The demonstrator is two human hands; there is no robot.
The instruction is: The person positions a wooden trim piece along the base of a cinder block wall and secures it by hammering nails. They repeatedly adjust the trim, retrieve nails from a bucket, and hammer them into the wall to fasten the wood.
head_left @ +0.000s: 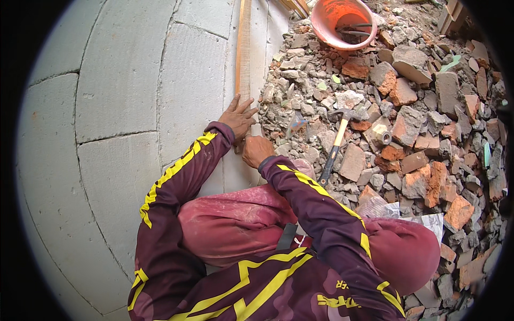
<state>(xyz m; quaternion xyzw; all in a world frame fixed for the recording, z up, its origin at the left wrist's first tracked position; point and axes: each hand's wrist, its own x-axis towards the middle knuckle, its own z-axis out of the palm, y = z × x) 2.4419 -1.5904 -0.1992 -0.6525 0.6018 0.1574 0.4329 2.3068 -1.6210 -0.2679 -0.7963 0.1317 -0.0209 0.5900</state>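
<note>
A long, narrow wooden board (243, 53) lies along the edge of the pale grey block wall (118, 91). My left hand (238, 117) rests on its near end, fingers spread and pressing on the wood. Just below and to the right, my right hand (258, 151) is closed beside the board's end, close to the left wrist. Its curled fingers hide whatever is in them. To the right of my hands, a claw hammer (338, 138) with a black and yellowish handle lies on the rubble.
Broken bricks and mortar rubble (407, 128) cover the ground on the right. An orange bucket (326, 27) lies tilted at the top, with tools inside. My bent knees in dusty red trousers (235, 219) are close below my hands. A pale crumpled sheet (428, 222) lies beside my right knee.
</note>
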